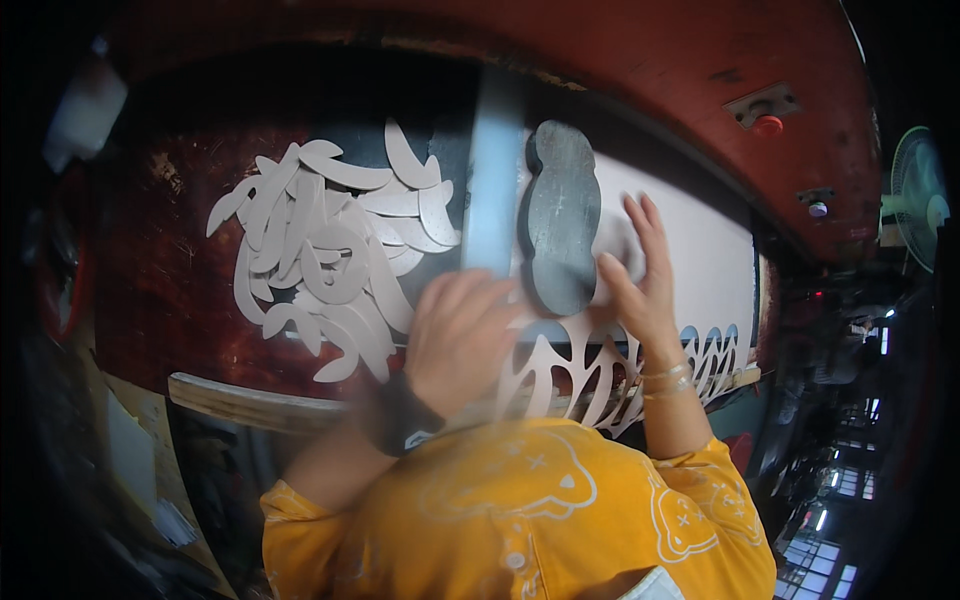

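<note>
A thick dark grey block with a wavy outline, like a cutting die point(563, 220), lies on a pale pinkish sheet point(690, 240). My right hand point(642, 280) is just right of the block over the sheet, thumb and fingers apart, with nothing seen in it. The thumb tip comes close to the block's edge; whether it touches, I cannot tell. My left hand point(462, 335) is smeared by motion, lower left of the block, and its fingers are unclear. Left of it, curved pale cut pieces point(330, 245) lie in a loose heap.
Cut-out scrap webbing point(600, 375) hangs along the sheet's near edge. A pale blue strip point(492, 180) runs between heap and block. A red machine body point(680, 60) with a red button point(767, 125) arches over the far side. A wooden rail point(260, 400) borders the near left; a green fan point(918, 195) stands right.
</note>
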`<move>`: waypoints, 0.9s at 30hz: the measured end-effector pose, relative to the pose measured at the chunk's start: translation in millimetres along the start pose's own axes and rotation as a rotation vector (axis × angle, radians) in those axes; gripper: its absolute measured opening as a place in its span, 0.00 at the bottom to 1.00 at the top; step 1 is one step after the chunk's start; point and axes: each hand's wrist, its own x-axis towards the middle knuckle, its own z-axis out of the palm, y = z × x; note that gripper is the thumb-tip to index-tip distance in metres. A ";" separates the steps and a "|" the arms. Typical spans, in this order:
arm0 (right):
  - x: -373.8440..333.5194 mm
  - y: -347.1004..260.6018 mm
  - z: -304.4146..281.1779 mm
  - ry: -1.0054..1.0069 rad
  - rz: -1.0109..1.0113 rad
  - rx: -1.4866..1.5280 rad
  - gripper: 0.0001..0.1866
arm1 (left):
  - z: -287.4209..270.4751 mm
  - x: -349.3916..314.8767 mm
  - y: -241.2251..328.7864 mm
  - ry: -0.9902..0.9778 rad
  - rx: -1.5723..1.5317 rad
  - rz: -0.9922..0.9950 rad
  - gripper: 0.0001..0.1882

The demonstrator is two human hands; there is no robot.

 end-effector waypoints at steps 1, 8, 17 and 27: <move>-13.6 8.9 -12.9 0.011 0.044 -0.142 0.33 | -1.9 -5.4 3.5 0.015 -0.014 -0.001 0.11; -84.6 71.1 -19.0 0.136 0.047 -0.672 0.25 | 0.9 -67.7 45.9 -0.023 -0.149 -0.199 0.14; -83.2 96.1 -63.5 0.532 -0.061 -0.096 0.23 | 31.0 -90.8 47.6 -0.014 0.043 -0.200 0.15; -31.2 187.4 -283.2 1.277 0.267 -0.229 0.42 | 37.8 -96.9 46.8 0.129 0.051 -0.190 0.13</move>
